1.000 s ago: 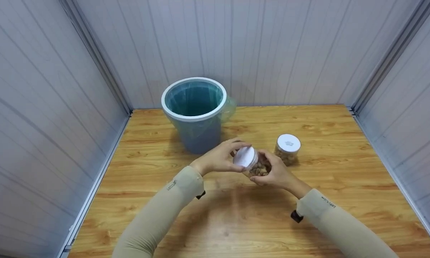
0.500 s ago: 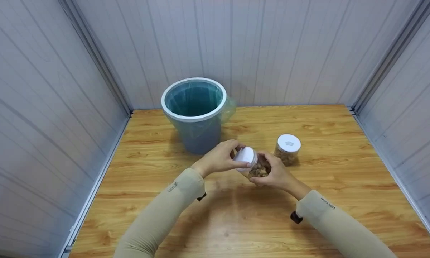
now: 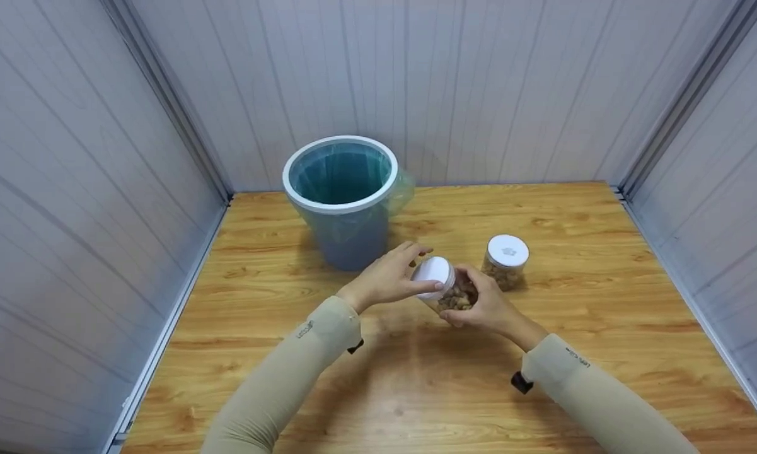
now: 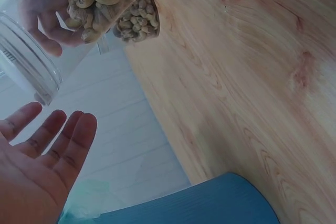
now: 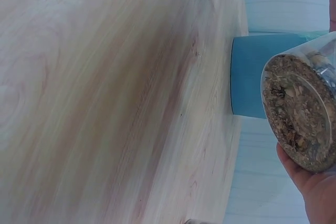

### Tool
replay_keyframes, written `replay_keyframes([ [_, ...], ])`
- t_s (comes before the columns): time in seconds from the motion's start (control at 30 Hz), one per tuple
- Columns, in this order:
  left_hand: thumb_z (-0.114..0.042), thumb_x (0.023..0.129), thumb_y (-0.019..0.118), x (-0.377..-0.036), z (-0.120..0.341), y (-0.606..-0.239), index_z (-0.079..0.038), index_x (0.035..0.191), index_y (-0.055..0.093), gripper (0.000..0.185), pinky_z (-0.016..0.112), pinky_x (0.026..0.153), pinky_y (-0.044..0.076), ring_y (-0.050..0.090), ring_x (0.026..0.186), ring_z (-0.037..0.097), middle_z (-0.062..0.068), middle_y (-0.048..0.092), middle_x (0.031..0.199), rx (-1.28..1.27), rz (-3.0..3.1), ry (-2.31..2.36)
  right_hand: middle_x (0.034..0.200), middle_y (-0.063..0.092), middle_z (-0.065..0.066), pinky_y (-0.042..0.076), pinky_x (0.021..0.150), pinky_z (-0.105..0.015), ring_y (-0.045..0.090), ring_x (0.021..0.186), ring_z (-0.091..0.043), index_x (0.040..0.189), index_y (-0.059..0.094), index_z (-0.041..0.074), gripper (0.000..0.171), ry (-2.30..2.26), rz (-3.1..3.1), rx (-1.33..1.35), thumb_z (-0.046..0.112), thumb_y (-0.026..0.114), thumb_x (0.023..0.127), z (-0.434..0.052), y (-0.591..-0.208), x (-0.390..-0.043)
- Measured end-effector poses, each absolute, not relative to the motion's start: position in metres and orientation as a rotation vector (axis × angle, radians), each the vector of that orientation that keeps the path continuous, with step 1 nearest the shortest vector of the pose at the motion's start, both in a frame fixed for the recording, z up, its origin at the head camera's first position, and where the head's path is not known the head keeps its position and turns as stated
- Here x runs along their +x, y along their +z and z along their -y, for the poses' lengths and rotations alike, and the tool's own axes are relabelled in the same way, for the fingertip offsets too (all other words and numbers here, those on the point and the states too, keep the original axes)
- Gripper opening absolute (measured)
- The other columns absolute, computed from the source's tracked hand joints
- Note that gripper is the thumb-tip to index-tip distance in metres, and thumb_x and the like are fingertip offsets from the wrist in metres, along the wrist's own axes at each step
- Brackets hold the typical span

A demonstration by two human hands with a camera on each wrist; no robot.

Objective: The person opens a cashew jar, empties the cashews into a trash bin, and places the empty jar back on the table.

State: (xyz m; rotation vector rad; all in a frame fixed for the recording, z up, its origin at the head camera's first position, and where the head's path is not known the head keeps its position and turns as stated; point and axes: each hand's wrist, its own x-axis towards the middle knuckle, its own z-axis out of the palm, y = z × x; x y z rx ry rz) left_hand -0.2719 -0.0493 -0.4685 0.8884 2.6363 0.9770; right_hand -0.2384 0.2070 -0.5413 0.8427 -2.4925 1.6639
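A clear plastic jar (image 3: 459, 296) of cashews with a white lid (image 3: 433, 272) is held tilted above the table, lid towards the left. My right hand (image 3: 484, 307) grips its body from below; the right wrist view shows the jar's base (image 5: 299, 114) against that palm (image 5: 315, 195). My left hand (image 3: 387, 277) is at the lid, thumb lying along its lower edge. In the left wrist view the left fingers (image 4: 55, 135) are straight and a little apart from the lid end of the jar (image 4: 29, 64).
A second lidded jar of nuts (image 3: 505, 261) stands upright just right of the hands. A blue bin (image 3: 340, 195) with a white rim and a green liner stands at the back left. Grey panel walls enclose the wooden table (image 3: 605, 302) on three sides.
The jar has stayed in my right hand and tilted slightly. My left hand has shifted on the lid, its fingers loosening and the thumb sliding along the lower edge.
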Motion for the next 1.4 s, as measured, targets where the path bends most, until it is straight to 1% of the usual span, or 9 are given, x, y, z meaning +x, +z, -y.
replay_keyframes([
  [0.17,-0.047,0.093,0.082,-0.2740,0.0560,-0.4660,-0.019,0.165,0.045,0.086,0.051,0.115,0.054,0.052,0.145,0.029,0.007,0.048,0.165,0.978,-2.445,1.117,0.138,0.071,-0.015,0.059,0.103,-0.027,0.070,0.124,-0.022,0.148,0.056,0.001,0.076,1.663,2.490,0.847,0.010,0.095,0.083,-0.2080,-0.5427,-0.2382],
  [0.3,-0.028,0.090,0.082,-0.2759,0.0569,-0.4653,-0.020,0.169,0.038,0.091,0.053,0.120,0.050,0.044,0.150,0.028,0.006,0.039,0.171,1.045,-2.327,1.140,0.137,0.071,-0.017,0.060,0.101,-0.030,0.071,0.122,-0.022,0.147,0.056,0.000,0.075,1.662,2.481,0.854,0.009,0.093,0.084,-0.2080,-0.5429,-0.2371],
  [0.43,-0.020,0.085,0.080,-0.2767,0.0560,-0.4663,-0.020,0.168,0.043,0.090,0.052,0.117,0.053,0.043,0.148,0.027,0.008,0.041,0.168,1.088,-2.327,1.123,0.135,0.071,-0.017,0.060,0.101,-0.032,0.070,0.121,-0.024,0.146,0.056,-0.001,0.074,1.648,2.487,0.848,0.010,0.094,0.084,-0.2077,-0.5425,-0.2367],
  [0.67,-0.023,0.082,0.084,-0.2767,0.0550,-0.4679,-0.015,0.162,0.052,0.086,0.048,0.108,0.057,0.054,0.137,0.027,0.011,0.054,0.157,1.137,-2.411,1.108,0.136,0.071,-0.017,0.060,0.102,-0.035,0.070,0.122,-0.026,0.145,0.057,-0.001,0.073,1.626,2.494,0.842,0.010,0.094,0.083,-0.2078,-0.5428,-0.2367],
  [0.8,-0.024,0.085,0.086,-0.2768,0.0544,-0.4703,-0.010,0.160,0.054,0.083,0.042,0.103,0.059,0.059,0.127,0.025,0.011,0.059,0.150,1.133,-2.413,1.133,0.136,0.071,-0.017,0.060,0.103,-0.037,0.069,0.122,-0.026,0.145,0.057,-0.001,0.074,1.604,2.500,0.845,0.012,0.094,0.083,-0.2080,-0.5436,-0.2363],
  [0.9,-0.029,0.087,0.089,-0.2765,0.0544,-0.4724,-0.009,0.157,0.057,0.079,0.038,0.098,0.060,0.061,0.118,0.022,0.009,0.064,0.141,1.100,-2.439,1.152,0.136,0.070,-0.017,0.060,0.103,-0.037,0.069,0.122,-0.027,0.146,0.057,-0.001,0.074,1.605,2.505,0.843,0.012,0.095,0.083,-0.2082,-0.5437,-0.2358],
  [1.1,-0.041,0.088,0.091,-0.2757,0.0546,-0.4746,-0.008,0.146,0.065,0.071,0.032,0.088,0.060,0.064,0.105,0.018,0.007,0.069,0.126,1.035,-2.511,1.160,0.136,0.071,-0.016,0.059,0.102,-0.032,0.069,0.121,-0.025,0.145,0.058,0.000,0.074,1.616,2.519,0.821,0.012,0.095,0.082,-0.2075,-0.5425,-0.2349],
  [1.27,-0.049,0.087,0.090,-0.2742,0.0525,-0.4735,-0.007,0.139,0.067,0.070,0.029,0.084,0.059,0.064,0.099,0.017,0.005,0.071,0.120,0.972,-2.544,1.169,0.136,0.070,-0.019,0.059,0.103,-0.028,0.070,0.122,-0.023,0.145,0.057,-0.002,0.073,1.649,2.496,0.829,0.010,0.094,0.083,-0.2060,-0.5415,-0.2345],
  [1.4,-0.055,0.087,0.089,-0.2730,0.0509,-0.4731,-0.010,0.132,0.069,0.067,0.027,0.081,0.058,0.063,0.096,0.015,0.001,0.071,0.115,0.926,-2.577,1.154,0.137,0.070,-0.020,0.059,0.102,-0.027,0.071,0.122,-0.022,0.145,0.058,-0.002,0.072,1.652,2.489,0.841,0.009,0.093,0.083,-0.2056,-0.5418,-0.2352],
])
